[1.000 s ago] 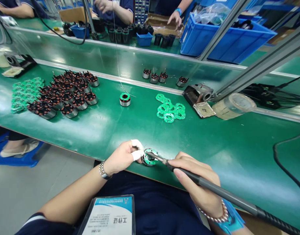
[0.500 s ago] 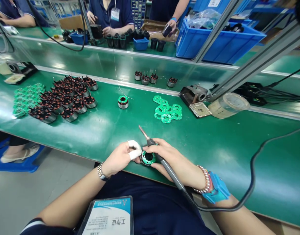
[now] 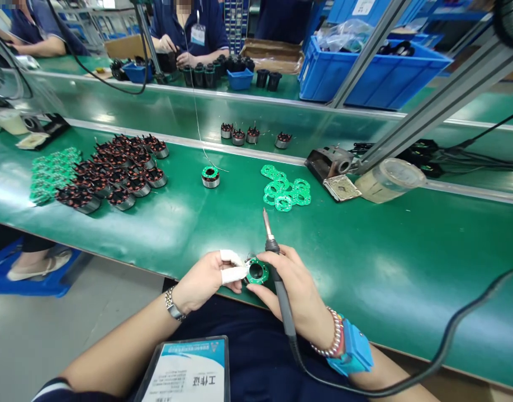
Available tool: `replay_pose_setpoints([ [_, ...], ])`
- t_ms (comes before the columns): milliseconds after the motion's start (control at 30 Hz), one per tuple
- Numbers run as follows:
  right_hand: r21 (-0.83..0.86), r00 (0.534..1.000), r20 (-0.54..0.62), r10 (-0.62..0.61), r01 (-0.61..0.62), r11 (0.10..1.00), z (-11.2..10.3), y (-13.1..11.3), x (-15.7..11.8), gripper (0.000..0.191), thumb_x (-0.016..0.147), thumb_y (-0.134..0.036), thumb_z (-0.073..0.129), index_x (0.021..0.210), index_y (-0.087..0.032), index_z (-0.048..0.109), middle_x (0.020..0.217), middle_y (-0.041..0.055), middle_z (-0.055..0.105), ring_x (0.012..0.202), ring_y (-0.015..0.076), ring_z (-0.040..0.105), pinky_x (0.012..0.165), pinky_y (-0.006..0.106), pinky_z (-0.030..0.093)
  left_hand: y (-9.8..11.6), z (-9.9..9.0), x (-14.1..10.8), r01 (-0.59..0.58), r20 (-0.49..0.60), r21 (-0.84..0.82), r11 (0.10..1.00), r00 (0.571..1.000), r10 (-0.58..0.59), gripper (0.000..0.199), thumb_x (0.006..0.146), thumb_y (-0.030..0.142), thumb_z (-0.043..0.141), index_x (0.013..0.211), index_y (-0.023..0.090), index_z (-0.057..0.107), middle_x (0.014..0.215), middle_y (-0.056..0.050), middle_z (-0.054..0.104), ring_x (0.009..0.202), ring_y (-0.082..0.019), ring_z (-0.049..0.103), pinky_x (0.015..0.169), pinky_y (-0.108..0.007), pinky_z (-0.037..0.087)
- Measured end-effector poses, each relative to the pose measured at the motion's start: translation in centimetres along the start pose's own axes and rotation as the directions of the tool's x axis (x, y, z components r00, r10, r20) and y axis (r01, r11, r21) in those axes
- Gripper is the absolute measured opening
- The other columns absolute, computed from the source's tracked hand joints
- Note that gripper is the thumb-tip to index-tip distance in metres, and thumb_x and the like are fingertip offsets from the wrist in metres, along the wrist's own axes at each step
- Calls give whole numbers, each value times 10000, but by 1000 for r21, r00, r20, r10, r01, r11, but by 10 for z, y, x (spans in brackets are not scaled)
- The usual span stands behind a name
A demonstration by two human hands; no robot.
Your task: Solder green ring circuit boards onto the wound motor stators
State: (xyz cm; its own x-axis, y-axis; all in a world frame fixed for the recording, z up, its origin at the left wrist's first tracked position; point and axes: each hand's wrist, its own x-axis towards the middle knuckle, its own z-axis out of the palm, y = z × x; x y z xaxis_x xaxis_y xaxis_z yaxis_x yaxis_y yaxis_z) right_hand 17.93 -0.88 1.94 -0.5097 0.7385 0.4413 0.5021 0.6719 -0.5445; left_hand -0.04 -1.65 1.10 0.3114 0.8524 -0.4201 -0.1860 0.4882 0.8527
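Observation:
Near the front edge of the bench, my left hand (image 3: 202, 279), with white covers on its thumb and forefinger, pinches the side of a motor stator (image 3: 264, 274) with a green ring board on top. My right hand (image 3: 302, 293) is closed around a soldering iron (image 3: 284, 307), its tip pointing away from me, clear of the board. The thumb and forefinger of that hand also touch the stator's right side. Most of the stator's body is hidden by my fingers. Solder wire (image 3: 196, 117) hangs down beyond, over another stator with a green ring (image 3: 210, 177).
Several bare stators (image 3: 122, 173) cluster at left beside a panel of green boards (image 3: 53, 176). Loose ring boards (image 3: 284, 192) lie ahead. An iron stand (image 3: 329, 162) and a cloudy tub (image 3: 390, 180) stand at right. The iron's cable (image 3: 445, 335) loops over the right side. A co-worker (image 3: 189, 39) sits opposite.
The soldering iron has swung more upright, its tip moving right. The stator has shifted slightly right and its board now faces me more. Across the bench, a co-worker's hand with a dark part has left view.

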Motion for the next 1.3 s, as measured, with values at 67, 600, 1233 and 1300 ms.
replay_pose_setpoints([
  [67, 23, 1000, -13, -5, 6, 1000, 1, 0, 0, 349, 754, -243, 627, 1057, -161, 473, 878, 90, 591, 911, 240, 514, 753, 392, 504, 2, 2, 2, -8, -6, -7, 1000, 1000, 8, 147, 638, 212, 680, 638, 131, 558, 545, 38, 554, 465, -63, 506, 517, -200, 436],
  [600, 134, 994, -42, -97, 102, 986, 4, -5, 0, 263, 780, -70, 524, 1019, -178, 508, 853, 64, 636, 904, 199, 560, 782, 367, 504, -2, 5, -3, -59, -95, 48, 997, 993, 64, 178, 695, 286, 640, 691, 140, 538, 547, 20, 586, 511, -100, 575, 564, -234, 481],
  [1233, 307, 999, -36, -13, 24, 951, -36, -13, -12, 282, 734, -20, 501, 956, -170, 592, 597, 22, 529, 559, 139, 471, 500, 281, 430, -2, 10, 1, -93, -178, 182, 979, 976, 126, 93, 653, 195, 573, 644, 162, 486, 486, 60, 523, 436, -83, 540, 481, -195, 394],
  [1300, 304, 1000, -29, -6, 15, 953, -34, -12, -13, 277, 732, -21, 504, 948, -168, 596, 594, 21, 533, 551, 138, 474, 493, 279, 426, -2, 10, 1, -96, -178, 178, 979, 976, 128, 93, 650, 196, 574, 645, 162, 487, 482, 60, 526, 434, -83, 538, 483, -195, 395],
])
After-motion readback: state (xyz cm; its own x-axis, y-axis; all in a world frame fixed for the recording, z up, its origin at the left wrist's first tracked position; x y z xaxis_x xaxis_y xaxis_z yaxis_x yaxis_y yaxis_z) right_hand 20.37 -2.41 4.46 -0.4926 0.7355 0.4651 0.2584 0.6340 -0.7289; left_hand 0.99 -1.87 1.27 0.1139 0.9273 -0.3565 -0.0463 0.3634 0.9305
